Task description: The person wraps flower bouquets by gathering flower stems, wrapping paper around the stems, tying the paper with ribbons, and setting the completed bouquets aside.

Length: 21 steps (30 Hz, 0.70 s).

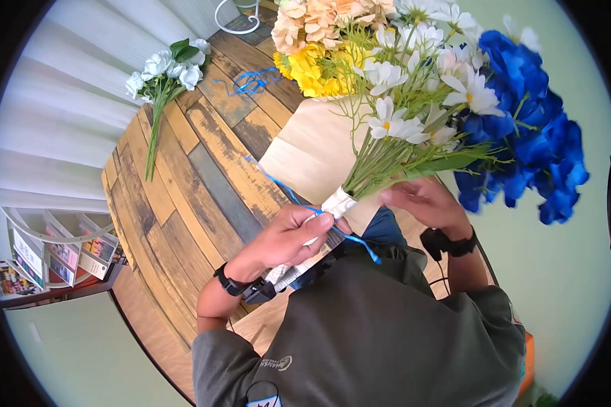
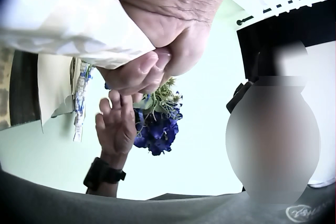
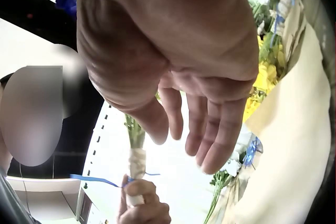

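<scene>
My left hand (image 1: 295, 234) grips a bouquet by its white-wrapped stem end (image 1: 338, 203), with the thumb on top. Large blue blooms (image 1: 523, 129) and white daisies (image 1: 394, 122) fan out above the green stems (image 1: 373, 166). Around the wrapping by the left thumb runs a blue ribbon (image 1: 288, 193), its loose ends hanging to either side. My right hand (image 1: 431, 203) is held beside the stems, below the blue blooms. In the right wrist view its fingers (image 3: 212, 129) are relaxed and hold nothing.
Brown kraft paper (image 1: 312, 146) lies at the wooden table's (image 1: 204, 183) edge, near yellow flowers (image 1: 316, 71) and peach flowers (image 1: 326, 20). Farther left lie a bunch of white roses (image 1: 163, 71) and a tangle of blue ribbon (image 1: 251, 83). A magazine rack (image 1: 61, 247) stands left.
</scene>
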Motion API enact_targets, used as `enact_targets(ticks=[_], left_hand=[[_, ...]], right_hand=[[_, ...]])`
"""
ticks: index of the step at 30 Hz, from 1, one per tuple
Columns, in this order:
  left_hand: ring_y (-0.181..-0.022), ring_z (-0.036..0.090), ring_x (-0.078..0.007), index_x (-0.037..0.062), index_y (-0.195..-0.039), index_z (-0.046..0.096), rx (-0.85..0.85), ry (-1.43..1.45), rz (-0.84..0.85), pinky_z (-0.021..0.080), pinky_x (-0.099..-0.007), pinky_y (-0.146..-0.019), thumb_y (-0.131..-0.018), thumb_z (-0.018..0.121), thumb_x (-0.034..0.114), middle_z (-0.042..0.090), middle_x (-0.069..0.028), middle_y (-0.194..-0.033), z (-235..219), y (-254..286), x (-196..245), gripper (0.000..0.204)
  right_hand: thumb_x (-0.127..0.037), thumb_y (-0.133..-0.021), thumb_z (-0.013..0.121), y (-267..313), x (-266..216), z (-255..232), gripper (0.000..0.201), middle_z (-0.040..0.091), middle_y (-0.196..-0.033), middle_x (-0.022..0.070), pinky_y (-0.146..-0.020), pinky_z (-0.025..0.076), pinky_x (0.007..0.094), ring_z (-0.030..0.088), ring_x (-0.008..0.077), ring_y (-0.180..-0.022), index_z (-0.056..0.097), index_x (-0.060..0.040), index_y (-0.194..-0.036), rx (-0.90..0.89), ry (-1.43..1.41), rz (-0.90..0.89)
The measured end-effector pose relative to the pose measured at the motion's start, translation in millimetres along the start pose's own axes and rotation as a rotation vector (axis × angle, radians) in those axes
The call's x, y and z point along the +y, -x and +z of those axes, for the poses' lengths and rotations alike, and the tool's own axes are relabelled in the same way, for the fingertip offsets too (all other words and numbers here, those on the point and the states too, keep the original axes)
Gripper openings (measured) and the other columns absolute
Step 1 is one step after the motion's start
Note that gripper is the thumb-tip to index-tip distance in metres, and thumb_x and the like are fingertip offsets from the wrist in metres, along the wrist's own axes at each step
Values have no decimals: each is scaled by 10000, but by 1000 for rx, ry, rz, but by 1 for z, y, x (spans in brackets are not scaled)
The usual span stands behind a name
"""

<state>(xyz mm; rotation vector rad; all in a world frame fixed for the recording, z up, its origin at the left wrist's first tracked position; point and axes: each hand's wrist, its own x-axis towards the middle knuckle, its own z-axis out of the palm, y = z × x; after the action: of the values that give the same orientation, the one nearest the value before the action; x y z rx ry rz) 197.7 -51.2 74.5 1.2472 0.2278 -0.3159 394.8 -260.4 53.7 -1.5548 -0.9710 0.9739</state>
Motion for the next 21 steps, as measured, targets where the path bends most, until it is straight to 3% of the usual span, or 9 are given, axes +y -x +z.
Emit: enact_targets(ticks=[1, 4, 6, 9, 14, 16, 17, 19, 21], left_hand=[[-381, 314, -23, -57, -1116, 638, -65, 77, -16, 255, -220, -390, -1053, 469, 404, 401, 61, -505, 2, 1, 0, 494], [-360, 334, -29, -63, -1123, 632, -140, 194, 23, 257, -213, -369, -1046, 468, 432, 403, 53, -499, 10, 4, 0, 527], [-361, 346, -29, -64, -1134, 624, -153, 250, 28, 260, -207, -363, -1043, 468, 438, 401, 48, -500, 13, 6, -5, 533], [-369, 337, -46, -105, -1163, 567, -147, 347, 89, 241, -218, -327, -1043, 471, 408, 419, 8, -495, 16, 12, -8, 536], [-357, 310, -40, -71, -1160, 580, -200, 480, 98, 239, -209, -327, -1040, 451, 454, 371, 21, -490, 11, 25, -12, 553], [-351, 300, -35, -37, -1171, 588, -195, 516, 173, 234, -203, -326, -1044, 425, 481, 348, 35, -492, 4, 26, -17, 557], [-346, 289, -33, -39, -1167, 586, -184, 586, 176, 227, -205, -317, -1042, 426, 483, 342, 37, -486, 2, 27, -20, 560], [-335, 269, -26, -47, -1166, 580, -166, 717, 246, 205, -208, -296, -1042, 417, 489, 327, 42, -477, 0, 29, -30, 573], [-327, 237, -27, 16, -1189, 566, -94, 786, 298, 189, -208, -291, -1046, 365, 520, 296, 57, -487, -6, 33, -43, 562]], right_hand=[[-144, -978, 591, -9, 11, 4, 488, 539, -1387, 169, -1020, 457, 334, 553, 233, -1244, 437, -2, -1419, -1, -5, -154], [-212, -960, 619, -54, -4, 35, 562, 433, -1484, 171, -1116, 365, 419, 450, 283, -1351, 412, -18, -1445, -107, -376, -475], [-235, -937, 639, -80, -22, 36, 543, 343, -1543, 163, -1156, 291, 456, 366, 314, -1410, 469, -58, -1422, -151, 227, -708], [-188, -934, 640, -104, -41, 57, 420, 413, -1488, 179, -1124, 338, 448, 409, 346, -1376, 576, -86, -1337, -352, 88, -881], [-91, -907, 664, -115, -32, 70, 253, 620, -1238, 171, -924, 492, 402, 606, 328, -1138, 684, -45, -1156, -540, -33, -768], [-74, -916, 657, -113, -17, 75, 189, 697, -1012, 138, -790, 526, 358, 674, 262, -921, 699, -12, -1089, -449, -134, -685], [-74, -916, 657, -105, -18, 74, 189, 697, -1012, 138, -790, 526, 358, 674, 262, -921, 699, -12, -1089, -489, -133, -677], [-52, -929, 645, -88, -27, 71, 129, 700, -839, 105, -685, 521, 308, 665, 182, -762, 711, 20, -1013, -254, 23, -383], [-82, -934, 655, -85, -28, 74, 131, 691, -787, 96, -653, 515, 283, 650, 154, -690, 712, 25, -985, -272, 0, -359]])
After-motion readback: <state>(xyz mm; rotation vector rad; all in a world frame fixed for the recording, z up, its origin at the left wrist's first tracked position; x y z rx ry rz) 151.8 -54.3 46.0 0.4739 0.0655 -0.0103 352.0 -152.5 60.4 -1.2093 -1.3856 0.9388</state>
